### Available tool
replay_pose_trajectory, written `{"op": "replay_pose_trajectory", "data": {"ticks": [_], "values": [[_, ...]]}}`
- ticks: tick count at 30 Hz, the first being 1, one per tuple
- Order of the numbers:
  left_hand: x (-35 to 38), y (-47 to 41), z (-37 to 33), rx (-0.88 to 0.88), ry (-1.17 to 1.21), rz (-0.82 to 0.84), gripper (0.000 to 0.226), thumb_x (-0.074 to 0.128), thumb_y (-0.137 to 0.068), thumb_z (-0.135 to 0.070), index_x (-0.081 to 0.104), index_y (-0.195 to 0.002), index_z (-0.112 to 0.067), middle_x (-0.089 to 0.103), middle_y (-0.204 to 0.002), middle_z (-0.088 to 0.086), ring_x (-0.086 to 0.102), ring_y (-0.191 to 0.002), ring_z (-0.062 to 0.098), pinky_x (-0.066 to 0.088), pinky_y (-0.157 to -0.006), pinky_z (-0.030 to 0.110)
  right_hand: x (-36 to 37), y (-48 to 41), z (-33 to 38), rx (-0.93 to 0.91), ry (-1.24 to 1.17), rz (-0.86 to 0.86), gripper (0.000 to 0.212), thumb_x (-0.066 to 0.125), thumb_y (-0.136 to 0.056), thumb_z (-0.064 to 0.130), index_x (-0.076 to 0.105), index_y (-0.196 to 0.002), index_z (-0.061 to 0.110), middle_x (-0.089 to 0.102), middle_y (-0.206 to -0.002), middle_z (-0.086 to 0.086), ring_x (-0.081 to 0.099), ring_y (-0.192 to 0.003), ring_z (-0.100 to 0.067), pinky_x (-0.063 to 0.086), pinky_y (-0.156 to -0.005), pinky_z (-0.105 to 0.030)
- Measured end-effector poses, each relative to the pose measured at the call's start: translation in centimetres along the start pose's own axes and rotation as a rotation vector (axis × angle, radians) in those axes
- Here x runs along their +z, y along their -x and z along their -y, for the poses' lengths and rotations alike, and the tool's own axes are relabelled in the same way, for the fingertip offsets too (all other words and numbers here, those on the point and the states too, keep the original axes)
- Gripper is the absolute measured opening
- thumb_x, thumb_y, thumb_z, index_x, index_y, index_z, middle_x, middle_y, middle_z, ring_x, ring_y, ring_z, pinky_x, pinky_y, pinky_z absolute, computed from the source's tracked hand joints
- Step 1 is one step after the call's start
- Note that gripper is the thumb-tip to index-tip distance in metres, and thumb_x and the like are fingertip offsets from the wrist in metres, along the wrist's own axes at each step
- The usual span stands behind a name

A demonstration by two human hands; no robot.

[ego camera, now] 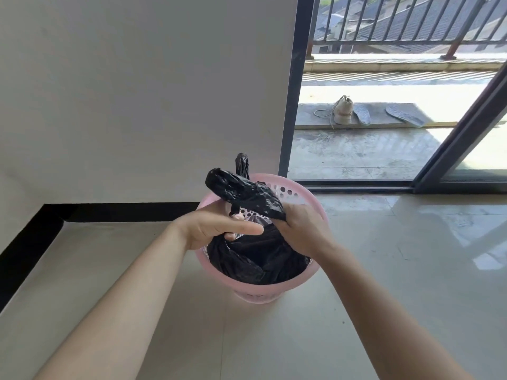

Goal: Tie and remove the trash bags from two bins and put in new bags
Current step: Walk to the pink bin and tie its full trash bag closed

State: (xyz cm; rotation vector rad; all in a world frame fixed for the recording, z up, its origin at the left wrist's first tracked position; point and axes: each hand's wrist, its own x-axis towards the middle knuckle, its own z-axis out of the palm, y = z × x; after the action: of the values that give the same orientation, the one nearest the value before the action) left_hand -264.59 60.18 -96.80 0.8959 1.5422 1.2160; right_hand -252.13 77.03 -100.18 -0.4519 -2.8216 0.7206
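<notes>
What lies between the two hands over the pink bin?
Head view: the black trash bag, its gathered top gripped by the left hand and right hand, above the pink bin.

Glossy pale tiled floor [384, 270] fills the lower view, picking up bright window reflections out at 3 o'clock. Standing upright on it, dead centre, is the pink bin [258, 296], base flat on the tile. A black skirting strip [123, 212] runs along the floor's edge from 9 round to 10 o'clock. At 1 o'clock, a dark door track [356, 185] ends the tiles, with the rough concrete balcony floor [356, 152] beyond. Further out lies a grey slab [384, 120]. On it: a pale shoe [343, 112], laces trailing, and two insoles [404, 115].
</notes>
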Motion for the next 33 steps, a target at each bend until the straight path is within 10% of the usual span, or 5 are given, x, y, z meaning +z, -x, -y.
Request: {"op": "replay_pose_trajectory", "data": {"ticks": [9,14,23,26,33], "values": [[0.1,-0.4,0.0,-0.052,0.245,-0.158,0.041,0.060,-0.093,-0.040,0.038,-0.065,-0.021,0.012,-0.056,-0.006,0.011,-0.047,0.011,0.014,-0.047,0.027,0.2,0.0,0.1,-0.104,0.143,0.170,0.045,0.047,-0.095,0.063,0.046,-0.071,0.026,0.049,-0.058,0.007,0.048,-0.053,-0.008,0.039,-0.057,-0.031],[0.5,-0.5,1.1,0.052,0.540,-0.117,0.039,0.047,-0.099,-0.039,0.063,-0.121,-0.012,0.037,-0.057,-0.002,0.019,-0.042,0.007,0.024,-0.042,0.021,0.2,-0.1,-2.2,0.041,-0.115,0.285,0.056,0.055,-0.082,0.076,0.069,-0.092,0.023,0.069,-0.079,-0.003,0.065,-0.075,-0.016,0.055,-0.072,-0.036],[-0.1,0.0,-0.2,0.023,0.395,-0.144,0.039,0.063,-0.091,-0.040,0.042,-0.066,-0.018,0.029,-0.060,-0.002,0.024,-0.042,0.010,0.017,-0.048,0.028,-2.1,0.6,-2.9,0.235,-0.680,0.428,0.050,0.044,-0.079,0.077,0.070,-0.094,0.037,0.064,-0.088,0.015,0.060,-0.081,0.000,0.046,-0.086,-0.027],[-0.3,0.1,-0.7,0.018,0.357,-0.166,0.035,0.058,-0.092,-0.043,0.054,-0.072,-0.015,0.037,-0.056,0.000,0.028,-0.041,0.011,0.018,-0.048,0.028,-3.2,-0.1,-3.2,0.422,-1.013,0.232,0.071,0.036,-0.089,0.073,0.067,-0.121,0.018,0.069,-0.102,-0.005,0.068,-0.095,-0.018,0.052,-0.094,-0.034],[0.1,-0.1,-0.9,-0.025,0.168,-0.195,0.044,0.059,-0.089,-0.042,0.072,-0.103,-0.002,0.065,-0.068,0.008,0.036,-0.044,0.015,0.028,-0.051,0.025,-4.6,-1.6,1.5,0.257,-1.018,0.149,0.055,0.063,-0.084,0.065,0.074,-0.096,0.013,0.059,-0.069,0.001,0.048,-0.062,-0.013,0.039,-0.062,-0.028]]}}
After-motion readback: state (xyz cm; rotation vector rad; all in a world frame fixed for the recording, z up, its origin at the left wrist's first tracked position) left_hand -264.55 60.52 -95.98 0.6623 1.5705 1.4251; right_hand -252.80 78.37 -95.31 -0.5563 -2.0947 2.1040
